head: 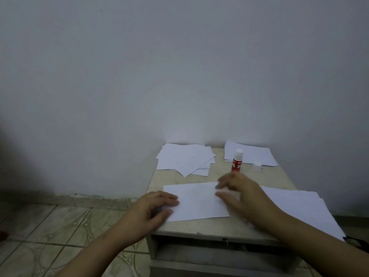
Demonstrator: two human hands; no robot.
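A white sheet of paper (196,200) lies flat near the front of a small beige table (215,174). My left hand (153,208) rests on the sheet's left edge, fingers loosely bent and pressing it down. My right hand (237,192) hovers over or touches the sheet's right side; it is blurred, with fingers spread. A red glue stick (237,160) with a white top stands upright just behind my right hand. Its clear cap (257,166) sits to the right of it.
A loose pile of white sheets (185,159) lies at the table's back left, another pile (251,154) at the back right, and a larger stack (299,208) at the right front. The wall is close behind. Tiled floor (60,226) lies to the left.
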